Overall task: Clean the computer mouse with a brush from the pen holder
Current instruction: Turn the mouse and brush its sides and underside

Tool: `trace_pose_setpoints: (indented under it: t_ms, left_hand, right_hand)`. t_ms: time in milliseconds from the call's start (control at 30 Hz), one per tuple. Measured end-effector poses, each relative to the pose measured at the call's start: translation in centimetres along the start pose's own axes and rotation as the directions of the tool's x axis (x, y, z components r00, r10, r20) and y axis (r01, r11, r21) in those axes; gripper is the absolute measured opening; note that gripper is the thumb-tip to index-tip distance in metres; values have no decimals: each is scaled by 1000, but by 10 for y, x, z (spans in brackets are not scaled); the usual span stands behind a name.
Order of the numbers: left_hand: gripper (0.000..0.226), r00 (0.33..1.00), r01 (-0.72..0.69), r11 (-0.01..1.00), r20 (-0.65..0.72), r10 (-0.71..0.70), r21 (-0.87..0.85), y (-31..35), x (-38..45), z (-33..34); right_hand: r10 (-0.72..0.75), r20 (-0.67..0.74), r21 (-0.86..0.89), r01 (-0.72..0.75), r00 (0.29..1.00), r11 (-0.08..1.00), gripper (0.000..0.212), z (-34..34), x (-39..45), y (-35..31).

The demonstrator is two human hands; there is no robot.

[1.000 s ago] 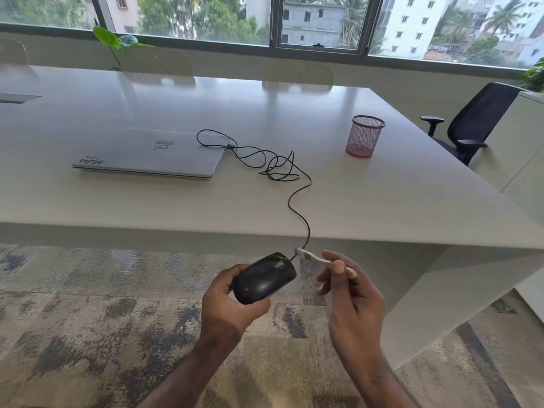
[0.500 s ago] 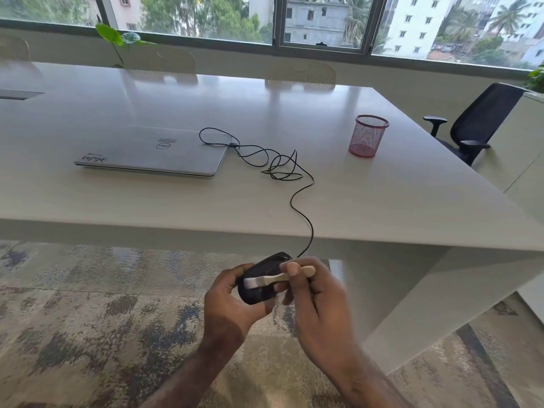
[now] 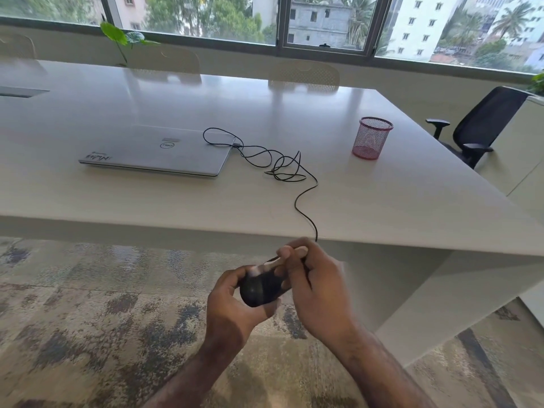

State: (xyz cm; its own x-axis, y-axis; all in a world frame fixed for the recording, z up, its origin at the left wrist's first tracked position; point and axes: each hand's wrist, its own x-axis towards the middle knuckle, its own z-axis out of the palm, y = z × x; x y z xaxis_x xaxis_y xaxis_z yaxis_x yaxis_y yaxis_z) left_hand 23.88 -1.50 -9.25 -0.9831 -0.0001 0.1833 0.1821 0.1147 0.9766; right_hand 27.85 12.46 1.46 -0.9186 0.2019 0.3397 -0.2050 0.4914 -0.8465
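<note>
Head view looks down on the black computer mouse [image 3: 260,290], held in the air in front of the near edge of the table [image 3: 397,207], over the carpet [image 3: 73,304]. Its long axis runs from lower left to upper right, rounded back end toward the person, cable end toward the table. It is dark and glossy, and somewhat blurred. The left hand [image 3: 232,304] grips it from below and the left side, fingers curled around its body. The right hand [image 3: 312,290] pinches a small pale brush [image 3: 276,262], thumb and fingers closed on the handle; the brush lies along the mouse's upper edge, its pale tip touching the top near the left fingers. The right hand hides the front of the mouse.

Farther off, the black cable [image 3: 297,184] climbs over the table edge and loops to a closed silver laptop [image 3: 156,151]. To the right stands a red mesh pen holder [image 3: 371,138]. Beyond the table's right corner sits a black office chair [image 3: 482,125], with windows [image 3: 265,19] behind.
</note>
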Motion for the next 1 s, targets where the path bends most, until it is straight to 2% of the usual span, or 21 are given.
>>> trace_pose_setpoints:
  t_ms: [100, 167, 333, 400, 500, 667, 767, 867, 1000]
  left_hand:
    - [68, 996, 87, 982, 32, -82, -168, 4, 2, 3]
    - [70, 994, 102, 973, 64, -90, -208, 6, 2, 5]
    - [64, 1000, 5, 1000, 26, -5, -9, 2, -1, 7]
    - [62, 1000, 8, 999, 29, -9, 31, 5, -2, 6]
    - [64, 999, 18, 1000, 44, -19, 24, 7, -1, 5]
    - [67, 996, 85, 995, 47, -82, -53, 5, 2, 5]
    - [54, 994, 101, 990, 52, -96, -101, 8, 4, 4]
    - [56, 994, 107, 990, 44, -104, -87, 7, 3, 3]
    - [71, 998, 65, 998, 22, -65, 8, 7, -2, 4]
  right_hand:
    - [40, 140, -27, -36, 989, 999, 18, 9, -4, -1]
    - [24, 158, -98, -8, 987, 995, 20, 12, -4, -2]
    - [-78, 79, -195, 92, 994, 977, 21, 9, 4, -6]
    - [-85, 69, -205, 98, 994, 974, 20, 7, 7, -6]
    - [-75, 65, -187, 86, 995, 979, 17, 5, 5, -5]
    - [-17, 63, -20, 18, 998, 1000, 6, 0, 1, -9]
    - [-8, 177, 30, 3, 984, 1000, 6, -2, -1, -11]
    - [-3, 242, -58, 18, 970, 998, 9, -5, 1, -7]
    - [5, 187, -161, 26, 982, 987, 12, -13, 9, 0]
